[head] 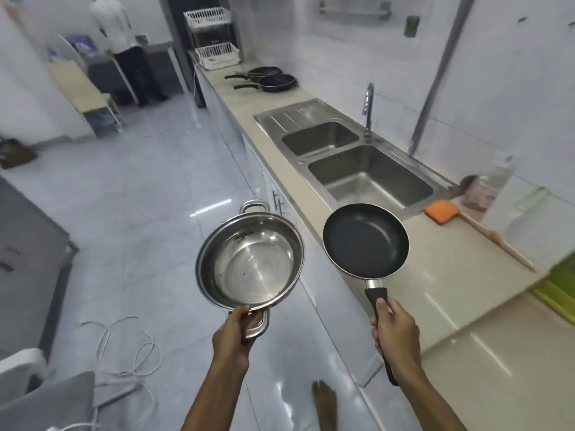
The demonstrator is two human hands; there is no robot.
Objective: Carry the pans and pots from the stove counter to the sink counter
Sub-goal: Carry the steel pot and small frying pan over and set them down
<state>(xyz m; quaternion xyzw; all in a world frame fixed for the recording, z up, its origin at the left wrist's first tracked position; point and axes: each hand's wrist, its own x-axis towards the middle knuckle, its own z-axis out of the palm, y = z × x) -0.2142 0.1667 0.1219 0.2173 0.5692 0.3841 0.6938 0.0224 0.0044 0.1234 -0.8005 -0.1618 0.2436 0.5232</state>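
Observation:
My left hand [238, 329] grips the near side handle of an empty steel pot [250, 259], held level over the floor. My right hand [393, 329] holds the black handle of a black non-stick frying pan [365, 241], which hovers over the counter's front edge near the double steel sink [351, 157]. Two more black frying pans [269, 78] lie on the beige counter [441, 275] beyond the sink, handles pointing left.
A tap [368, 108] rises behind the sink. An orange cloth [440, 212], a wooden stick and a plastic bottle sit right of the sink. A white dish rack [214, 42] stands at the counter's far end. White cable [130, 349] lies on the floor. A person [124, 48] stands far left.

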